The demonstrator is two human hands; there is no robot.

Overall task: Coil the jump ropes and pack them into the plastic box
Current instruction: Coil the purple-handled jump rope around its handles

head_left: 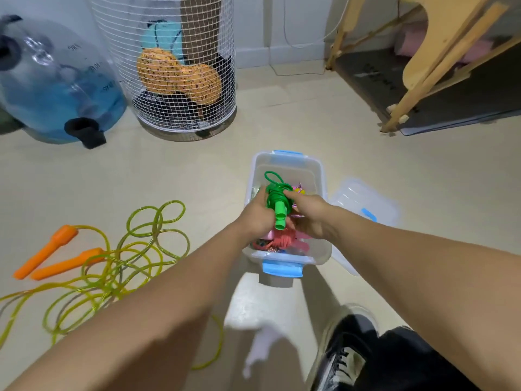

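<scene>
- An uncoiled yellow jump rope [112, 266] with orange handles [53, 253] is left sprawled on the floor, well left of the plastic box [318, 176].
- The coiled green jump rope [277, 203] is gripped by the left hand [258, 214] over the box.
- The bundle is also pinched by the right hand [306, 214]; packing is judged the step in hand, lowering and release next.
- The lid [363, 204] is seen beside the box, right.

Both hands grip green rope [277, 197] (coiled) over box [320, 176].
</scene>
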